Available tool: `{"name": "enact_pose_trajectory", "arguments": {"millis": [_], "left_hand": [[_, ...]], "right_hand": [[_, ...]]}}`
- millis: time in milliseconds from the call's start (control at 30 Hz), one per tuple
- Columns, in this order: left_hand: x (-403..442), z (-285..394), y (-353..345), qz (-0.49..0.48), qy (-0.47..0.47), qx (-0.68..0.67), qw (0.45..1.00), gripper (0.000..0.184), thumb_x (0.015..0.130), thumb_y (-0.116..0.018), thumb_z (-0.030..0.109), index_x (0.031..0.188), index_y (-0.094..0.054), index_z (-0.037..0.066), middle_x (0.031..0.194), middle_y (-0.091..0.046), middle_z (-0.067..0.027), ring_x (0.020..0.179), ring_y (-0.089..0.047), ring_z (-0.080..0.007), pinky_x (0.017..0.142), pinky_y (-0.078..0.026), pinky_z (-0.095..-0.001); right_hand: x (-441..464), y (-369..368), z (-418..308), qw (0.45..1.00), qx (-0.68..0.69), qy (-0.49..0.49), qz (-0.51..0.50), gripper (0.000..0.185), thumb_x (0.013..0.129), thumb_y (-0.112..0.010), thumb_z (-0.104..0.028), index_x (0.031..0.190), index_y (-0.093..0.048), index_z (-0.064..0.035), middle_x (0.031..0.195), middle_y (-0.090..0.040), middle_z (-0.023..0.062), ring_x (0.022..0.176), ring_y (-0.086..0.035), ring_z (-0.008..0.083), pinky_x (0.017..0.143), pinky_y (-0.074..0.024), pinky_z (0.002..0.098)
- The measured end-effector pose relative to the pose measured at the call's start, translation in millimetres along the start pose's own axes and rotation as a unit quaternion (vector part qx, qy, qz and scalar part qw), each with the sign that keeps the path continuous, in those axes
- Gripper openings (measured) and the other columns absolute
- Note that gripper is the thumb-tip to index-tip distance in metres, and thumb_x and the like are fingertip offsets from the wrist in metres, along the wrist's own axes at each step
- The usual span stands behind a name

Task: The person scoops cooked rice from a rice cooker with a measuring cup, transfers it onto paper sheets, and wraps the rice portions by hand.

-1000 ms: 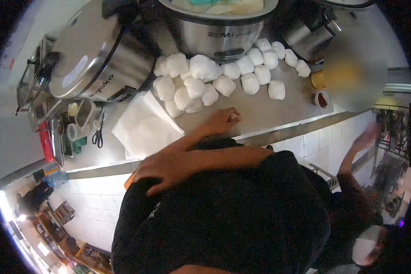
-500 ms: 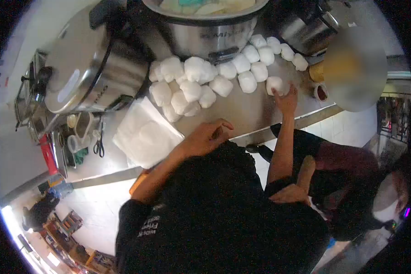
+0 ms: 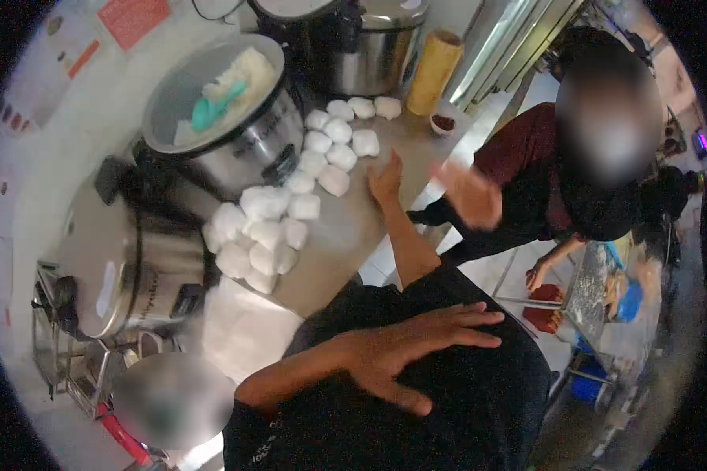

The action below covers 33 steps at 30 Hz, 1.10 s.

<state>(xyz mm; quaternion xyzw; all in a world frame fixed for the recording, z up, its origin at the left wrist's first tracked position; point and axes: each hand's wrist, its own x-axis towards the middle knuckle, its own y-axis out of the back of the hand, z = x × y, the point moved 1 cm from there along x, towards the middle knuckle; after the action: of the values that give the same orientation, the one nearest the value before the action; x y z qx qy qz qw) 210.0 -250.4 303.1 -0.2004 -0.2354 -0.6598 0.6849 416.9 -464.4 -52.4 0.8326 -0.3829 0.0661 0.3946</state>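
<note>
My left hand [image 3: 420, 345] is held above my dark clothing, fingers spread, with nothing in it. My right hand [image 3: 386, 182] is over the metal counter [image 3: 330, 243], its fingers stretched out and holding nothing. Just beyond its fingertips sits a white rounded bundle [image 3: 365, 143], apart from the hand. Several more such bundles [image 3: 338, 130] run in rows along the counter, and a piled heap of them [image 3: 263, 202] lies further left. Whether they are wrapped, and what is inside, I cannot tell. A stack of white sheets [image 3: 247, 330] lies at the counter's near left.
An open cooker [image 3: 287, 129] holds white rice and a teal scoop [image 3: 212, 110]. A lidded cooker [image 3: 137, 259] stands left, another [image 3: 377, 59] at the back. A yellow cylinder [image 3: 434, 71] and small red-filled cup [image 3: 443, 122] stand nearby. At right is another person [image 3: 518, 149], one hand [image 3: 475, 196] raised.
My right hand has let go of a white bundle and drawn back. My left hand has moved off the counter's edge, its fingers now spread. The view has turned to the right.
</note>
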Motion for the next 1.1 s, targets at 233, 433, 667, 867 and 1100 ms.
{"name": "enact_pose_trajectory", "arguments": {"millis": [233, 433, 667, 867, 1100], "left_hand": [[-12.2, -24.2, -39.1, -0.094, 0.062, -0.001, 0.994, 0.090, 0.084, -0.040, 0.076, 0.139, -0.040, 0.005, 0.130, -0.051, -0.0190, 0.123, -0.048, -0.0349, 0.105, -0.035, -0.0449], [-47.5, -33.2, -55.9, -0.083, 0.081, -0.019, 0.993, 0.080, 0.089, -0.036, 0.070, 0.133, -0.046, 0.005, 0.127, -0.054, -0.0195, 0.122, -0.049, -0.0352, 0.104, -0.036, -0.0450], [-85.8, -13.0, -50.5, -0.017, 0.158, 0.070, 0.985, 0.060, 0.095, -0.044, 0.055, 0.130, -0.050, 0.006, 0.127, -0.053, -0.0195, 0.120, -0.050, -0.0372, 0.103, -0.038, -0.0466], [-189.1, 26.3, 3.9, 0.188, 0.250, 0.141, 0.939, 0.051, 0.099, -0.046, 0.043, 0.132, -0.049, 0.004, 0.127, -0.056, -0.0161, 0.118, -0.054, -0.0294, 0.100, -0.042, -0.0405], [-236.6, 62.5, 28.2, 0.425, 0.288, 0.122, 0.850, 0.047, 0.099, -0.049, 0.038, 0.133, -0.048, 0.006, 0.121, -0.060, -0.0107, 0.109, -0.056, -0.0202, 0.092, -0.044, -0.0341]], "right_hand": [[-114.1, 0.2, -71.3, 0.996, 0.015, -0.062, 0.060, 0.074, 0.078, -0.069, -0.027, 0.138, -0.036, 0.0027, 0.138, -0.039, 0.0292, 0.129, -0.037, 0.0435, 0.110, -0.0271, 0.0481], [-133.4, 20.2, -101.7, 0.998, 0.043, 0.014, 0.053, 0.059, 0.079, -0.067, -0.025, 0.129, -0.047, -0.0005, 0.137, -0.043, 0.0256, 0.129, -0.036, 0.0437, 0.111, -0.0259, 0.0508], [-109.6, 42.4, -170.3, 0.976, 0.141, 0.153, 0.062, 0.045, 0.081, -0.071, -0.016, 0.120, -0.053, -0.0012, 0.124, -0.053, 0.0167, 0.116, -0.048, 0.0324, 0.097, -0.0388, 0.0416], [-28.2, 93.7, -264.8, 0.940, 0.219, 0.251, 0.068, 0.032, 0.082, -0.070, -0.011, 0.110, -0.056, -0.0031, 0.112, -0.058, 0.0108, 0.101, -0.055, 0.0245, 0.084, -0.0444, 0.0346], [37.2, 114.7, -390.1, 0.885, 0.268, 0.350, -0.148, 0.027, 0.081, -0.071, -0.009, 0.105, -0.059, -0.0045, 0.096, -0.062, 0.0089, 0.084, -0.060, 0.0210, 0.077, -0.0477, 0.0324]]}}
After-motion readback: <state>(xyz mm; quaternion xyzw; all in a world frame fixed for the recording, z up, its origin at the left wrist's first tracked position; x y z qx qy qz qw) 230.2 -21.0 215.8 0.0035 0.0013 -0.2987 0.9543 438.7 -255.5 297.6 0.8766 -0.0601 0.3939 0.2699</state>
